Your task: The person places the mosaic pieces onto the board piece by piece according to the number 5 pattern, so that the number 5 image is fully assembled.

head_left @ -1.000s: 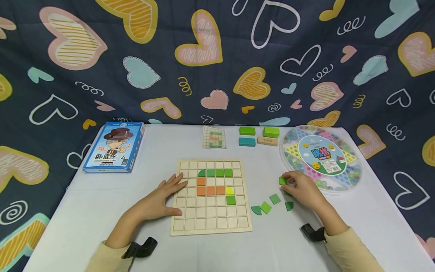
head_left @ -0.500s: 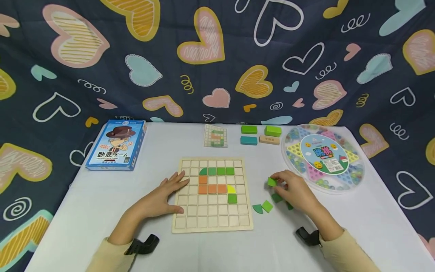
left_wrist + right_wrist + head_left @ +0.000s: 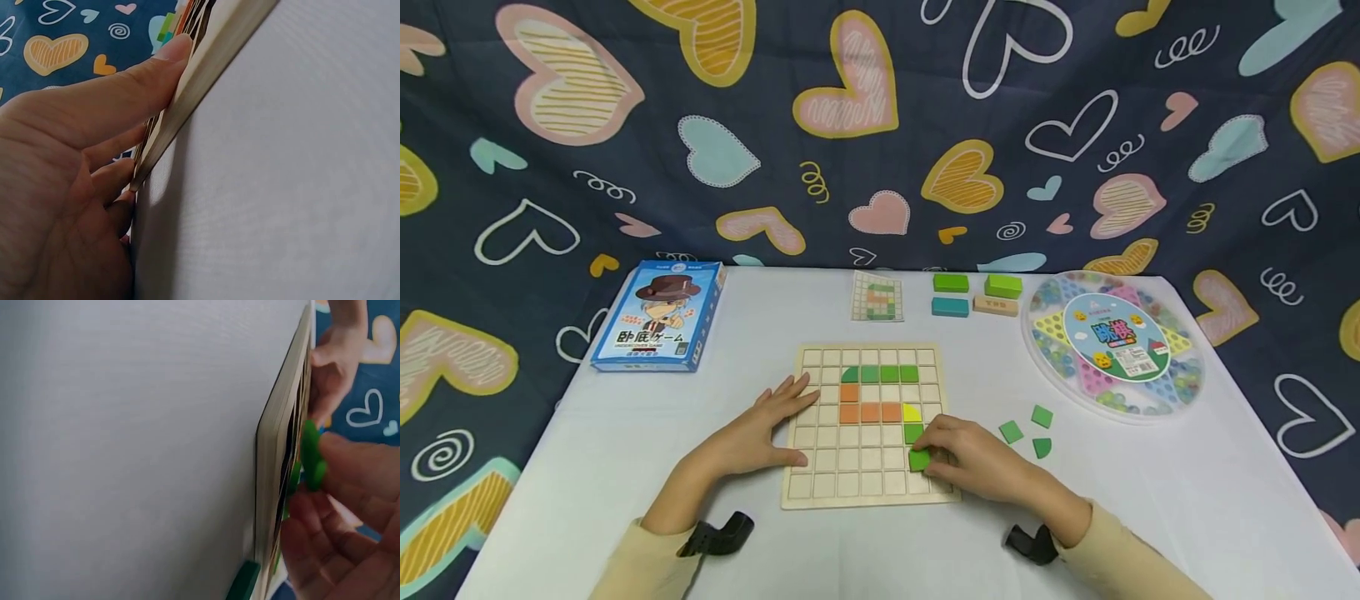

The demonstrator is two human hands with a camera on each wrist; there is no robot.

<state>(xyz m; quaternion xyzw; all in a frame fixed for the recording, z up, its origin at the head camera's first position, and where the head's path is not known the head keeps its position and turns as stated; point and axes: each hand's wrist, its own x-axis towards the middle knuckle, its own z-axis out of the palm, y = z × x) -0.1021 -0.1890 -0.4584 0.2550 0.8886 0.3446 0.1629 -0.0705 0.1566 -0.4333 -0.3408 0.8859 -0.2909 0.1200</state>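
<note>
- A square, pale wooden board (image 3: 847, 462) with a grid of shallow cells lies flat in the middle of a desk (image 3: 865, 554) covered in white cloth.
- The person's left hand (image 3: 752, 437) is spread at the board's left edge, its thumb touching the rim.
- The right hand (image 3: 973, 454) pinches a bright green square tile (image 3: 918, 461) between thumb and fingers, over the near right part of the board; whether the tile touches the board cannot be told.
- Just beyond that tile, a green square tile (image 3: 913, 433) sits in a cell, with a yellow quarter-round tile (image 3: 912, 412) directly beyond it.
- Left of the yellow piece run three orange square tiles (image 3: 870, 412), with a fourth beyond the leftmost.
- Farther still is a green row: a quarter-round, then three squares.
- Right of the board lie two loose green squares (image 3: 1011, 431) and a dark green quarter-round (image 3: 1041, 447).
- At the far side are a printed pattern card (image 3: 877, 297), four small rectangular blocks (image 3: 951, 307) and, farther right, a round clear case (image 3: 1116, 333) of coloured marbles.
- Far left lies a blue cardboard game box (image 3: 658, 317).
</note>
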